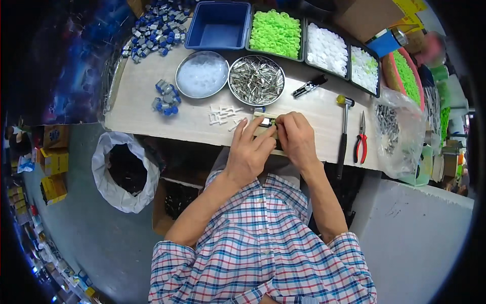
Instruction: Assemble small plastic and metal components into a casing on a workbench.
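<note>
Two hands meet at the worktop's front edge: left hand and right hand, fingers pinched together on a small metal part over a wooden block.

Two bare hands close together, arms bent in from below.

The left hand lies palm down with its fingers stretched forward and a little spread. The right hand is curled, its fingers bent and its fingertips pinched together near the left hand's fingertips. The two hands touch side by side. Both forearms are bare and come up from rolled checked sleeves, slanting in toward each other, with the elbows out wide.
</note>
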`<state>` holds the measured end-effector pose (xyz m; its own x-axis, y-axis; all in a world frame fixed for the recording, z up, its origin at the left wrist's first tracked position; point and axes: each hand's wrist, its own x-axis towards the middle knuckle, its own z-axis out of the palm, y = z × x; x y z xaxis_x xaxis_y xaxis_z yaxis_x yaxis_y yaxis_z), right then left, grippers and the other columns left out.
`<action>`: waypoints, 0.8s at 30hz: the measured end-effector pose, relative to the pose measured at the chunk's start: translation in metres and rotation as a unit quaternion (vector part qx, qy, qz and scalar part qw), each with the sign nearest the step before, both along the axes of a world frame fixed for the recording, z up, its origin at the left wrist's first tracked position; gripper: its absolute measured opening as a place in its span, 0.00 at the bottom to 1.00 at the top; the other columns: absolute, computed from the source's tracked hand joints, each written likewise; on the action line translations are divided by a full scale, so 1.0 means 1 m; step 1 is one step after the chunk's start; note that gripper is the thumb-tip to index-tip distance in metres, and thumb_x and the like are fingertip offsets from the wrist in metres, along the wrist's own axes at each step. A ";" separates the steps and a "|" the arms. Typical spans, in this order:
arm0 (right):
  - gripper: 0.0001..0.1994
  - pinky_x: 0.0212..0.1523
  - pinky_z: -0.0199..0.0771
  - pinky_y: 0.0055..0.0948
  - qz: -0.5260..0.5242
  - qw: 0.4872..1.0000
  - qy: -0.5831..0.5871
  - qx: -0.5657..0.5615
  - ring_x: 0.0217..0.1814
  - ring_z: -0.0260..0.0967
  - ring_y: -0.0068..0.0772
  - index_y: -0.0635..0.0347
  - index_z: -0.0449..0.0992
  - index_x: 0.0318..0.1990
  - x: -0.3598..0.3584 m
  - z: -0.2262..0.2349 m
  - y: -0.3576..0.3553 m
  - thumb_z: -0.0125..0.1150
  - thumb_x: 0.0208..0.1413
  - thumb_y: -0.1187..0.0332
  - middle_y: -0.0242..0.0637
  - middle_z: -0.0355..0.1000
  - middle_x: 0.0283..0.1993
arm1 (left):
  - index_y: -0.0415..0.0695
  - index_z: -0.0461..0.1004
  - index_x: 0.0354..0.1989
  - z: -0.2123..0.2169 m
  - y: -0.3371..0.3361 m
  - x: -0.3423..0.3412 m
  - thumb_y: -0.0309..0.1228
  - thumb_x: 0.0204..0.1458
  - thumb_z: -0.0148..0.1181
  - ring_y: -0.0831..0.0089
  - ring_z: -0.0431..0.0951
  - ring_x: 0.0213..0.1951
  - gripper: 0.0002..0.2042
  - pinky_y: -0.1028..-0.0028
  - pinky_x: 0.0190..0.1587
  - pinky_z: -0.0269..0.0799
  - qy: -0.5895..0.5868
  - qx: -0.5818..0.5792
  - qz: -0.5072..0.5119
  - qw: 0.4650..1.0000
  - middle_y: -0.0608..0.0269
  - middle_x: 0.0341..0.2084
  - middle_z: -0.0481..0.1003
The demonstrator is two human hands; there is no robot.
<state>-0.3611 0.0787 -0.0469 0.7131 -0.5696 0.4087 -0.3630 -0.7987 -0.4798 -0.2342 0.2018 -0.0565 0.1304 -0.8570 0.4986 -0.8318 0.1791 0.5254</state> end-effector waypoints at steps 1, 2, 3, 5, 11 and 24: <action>0.09 0.39 0.72 0.41 0.002 1.000 0.002 0.001 0.37 0.69 0.45 0.61 0.73 0.36 0.000 0.000 -0.001 0.65 0.48 0.79 0.40 0.69 0.33 | 0.41 0.76 0.37 -0.001 -0.002 0.000 0.22 0.49 0.64 0.48 0.70 0.63 0.07 0.45 0.66 0.59 -0.001 0.002 0.001 1.000 0.56 0.50 0.80; 0.09 0.39 0.72 0.41 0.005 1.000 0.004 0.003 0.37 0.69 0.45 0.61 0.73 0.36 0.001 0.000 -0.002 0.64 0.48 0.80 0.40 0.69 0.33 | 0.41 0.75 0.37 -0.002 -0.003 0.000 0.22 0.50 0.64 0.48 0.70 0.63 0.07 0.45 0.67 0.59 0.001 0.006 0.002 1.000 0.56 0.51 0.79; 0.09 0.39 0.72 0.41 0.007 1.000 0.002 0.005 0.37 0.69 0.45 0.61 0.73 0.36 0.001 0.000 -0.002 0.64 0.48 0.80 0.40 0.69 0.33 | 0.41 0.75 0.37 -0.003 -0.004 -0.001 0.21 0.50 0.63 0.48 0.70 0.62 0.07 0.45 0.67 0.58 0.002 0.010 0.004 1.000 0.56 0.51 0.79; 0.09 0.39 0.72 0.41 0.011 1.000 0.005 0.005 0.37 0.69 0.45 0.61 0.73 0.36 0.002 0.000 -0.004 0.64 0.48 0.79 0.40 0.69 0.33 | 0.41 0.75 0.38 -0.004 -0.007 -0.004 0.23 0.52 0.61 0.48 0.70 0.63 0.06 0.45 0.67 0.58 0.006 0.018 0.016 1.000 0.56 0.51 0.79; 0.08 0.39 0.72 0.41 0.018 1.000 0.004 0.017 0.37 0.69 0.45 0.61 0.73 0.35 0.001 0.000 -0.006 0.64 0.48 0.79 0.40 0.69 0.32 | 0.40 0.75 0.38 -0.002 -0.005 -0.010 0.24 0.52 0.60 0.49 0.70 0.63 0.06 0.43 0.68 0.55 0.021 0.032 0.041 0.998 0.56 0.52 0.78; 0.06 0.36 0.75 0.38 0.052 0.992 -0.030 0.112 0.35 0.74 0.48 0.64 0.76 0.34 -0.004 0.009 -0.018 0.64 0.50 0.83 0.45 0.74 0.33 | 0.40 0.75 0.37 0.006 -0.008 -0.014 0.23 0.51 0.62 0.50 0.69 0.64 0.06 0.40 0.69 0.51 -0.059 0.068 0.052 0.995 0.58 0.53 0.77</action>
<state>-0.3655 0.0609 -0.0381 0.7515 -0.5753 0.3230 -0.2498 -0.7013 -0.6677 -0.2478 0.1934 -0.0507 0.1690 -0.9022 0.3969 -0.8994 0.0234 0.4364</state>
